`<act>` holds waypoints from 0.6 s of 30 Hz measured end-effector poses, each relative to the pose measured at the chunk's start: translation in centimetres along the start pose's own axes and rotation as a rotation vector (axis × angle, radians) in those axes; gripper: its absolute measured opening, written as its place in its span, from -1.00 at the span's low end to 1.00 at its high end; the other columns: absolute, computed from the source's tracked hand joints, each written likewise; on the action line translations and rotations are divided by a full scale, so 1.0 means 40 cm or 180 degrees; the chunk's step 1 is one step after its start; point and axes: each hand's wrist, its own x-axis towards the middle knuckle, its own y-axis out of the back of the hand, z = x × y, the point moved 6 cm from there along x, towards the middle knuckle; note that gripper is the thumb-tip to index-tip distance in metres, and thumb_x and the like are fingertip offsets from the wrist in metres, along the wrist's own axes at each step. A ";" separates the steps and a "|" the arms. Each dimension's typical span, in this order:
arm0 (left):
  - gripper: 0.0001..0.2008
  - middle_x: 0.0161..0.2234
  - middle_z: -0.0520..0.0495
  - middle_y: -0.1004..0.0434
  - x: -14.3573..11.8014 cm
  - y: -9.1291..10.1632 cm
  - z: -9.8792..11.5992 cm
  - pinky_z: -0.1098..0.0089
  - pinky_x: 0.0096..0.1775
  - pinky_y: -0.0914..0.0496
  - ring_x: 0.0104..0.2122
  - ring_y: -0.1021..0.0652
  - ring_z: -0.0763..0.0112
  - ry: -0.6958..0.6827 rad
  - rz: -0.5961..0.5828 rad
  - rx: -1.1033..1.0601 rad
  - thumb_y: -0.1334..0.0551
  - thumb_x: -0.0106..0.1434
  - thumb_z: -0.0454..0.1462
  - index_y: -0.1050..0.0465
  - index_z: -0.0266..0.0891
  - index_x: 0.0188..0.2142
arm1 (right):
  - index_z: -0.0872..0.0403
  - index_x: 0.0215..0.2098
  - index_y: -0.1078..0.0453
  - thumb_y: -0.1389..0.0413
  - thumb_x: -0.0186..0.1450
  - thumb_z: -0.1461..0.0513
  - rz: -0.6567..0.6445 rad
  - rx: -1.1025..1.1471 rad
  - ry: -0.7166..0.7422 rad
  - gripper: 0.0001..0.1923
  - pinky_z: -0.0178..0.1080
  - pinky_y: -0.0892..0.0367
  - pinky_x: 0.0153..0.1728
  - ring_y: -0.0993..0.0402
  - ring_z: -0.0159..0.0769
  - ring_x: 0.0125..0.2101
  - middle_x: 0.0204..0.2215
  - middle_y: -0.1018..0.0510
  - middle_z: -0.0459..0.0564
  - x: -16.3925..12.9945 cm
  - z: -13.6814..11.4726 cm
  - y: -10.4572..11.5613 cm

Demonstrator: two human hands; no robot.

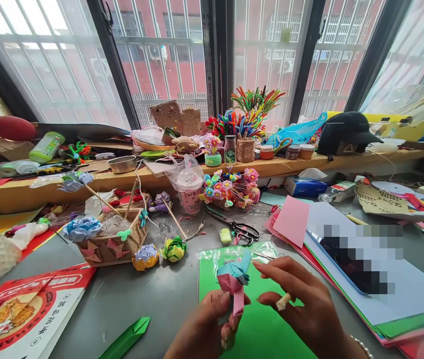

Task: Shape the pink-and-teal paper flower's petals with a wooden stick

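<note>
A folded paper flower (pixel 230 280), pink below and light blue on top, is gripped between the thumb and fingers of my left hand (pixel 212 319), over a green sheet. A pink paper strip hangs down from it. My right hand (pixel 305 304) is just to the right, thumb and forefinger apart and pointing at the flower without clearly touching it. A short pale stick-like piece (pixel 283 301) with a rough end pokes out from the curled fingers of that hand; the rest of it is hidden. Under both hands lies the green sheet (pixel 267 334) in a clear sleeve.
Black scissors (pixel 243 230) lie beyond the sheet. Finished paper flowers (pixel 174 248) and a decorated cardboard box (pixel 112 244) stand left. A folded green strip (pixel 127 338) lies in front. At right, a phone (pixel 346 264) rests on stacked paper (pixel 402 299). A lidded cup (pixel 189 192) stands behind.
</note>
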 end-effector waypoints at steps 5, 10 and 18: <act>-0.75 -0.75 0.02 -0.46 0.005 0.007 -0.032 0.74 -0.75 -0.22 -0.80 -0.40 0.71 0.0334 -0.0489 -0.0044 -0.41 -0.08 -0.21 -0.51 -0.42 -0.58 | 0.07 -0.09 -0.37 -0.04 0.29 0.23 -0.0119 0.0031 0.0033 -0.77 -0.34 -0.38 -0.52 -0.42 -0.36 -0.49 -0.43 -0.39 -0.01 -0.010 0.004 -0.018; -0.72 -0.76 0.02 -0.43 0.007 0.016 -0.043 0.72 -0.80 -0.16 -0.85 -0.33 0.72 0.0429 -0.0535 0.0051 -0.37 -0.03 -0.18 -0.48 -0.43 -0.59 | 0.11 -0.31 -0.40 -0.08 0.23 0.31 0.0099 0.0159 0.0005 -0.93 -0.35 -0.36 -0.54 -0.39 -0.37 -0.51 -0.47 -0.37 -0.04 -0.005 -0.007 -0.010; -0.79 -0.59 -0.02 -0.57 -0.003 0.008 0.010 0.65 -0.59 -0.37 -0.65 -0.51 0.59 -0.0216 0.0232 0.0074 -0.44 -0.15 -0.26 -0.50 -0.33 -0.55 | 0.11 -0.37 -0.38 -0.07 0.17 0.35 0.0059 -0.0024 -0.0720 -0.93 -0.37 -0.43 -0.49 -0.40 -0.38 -0.50 -0.45 -0.38 -0.04 -0.008 0.048 -0.026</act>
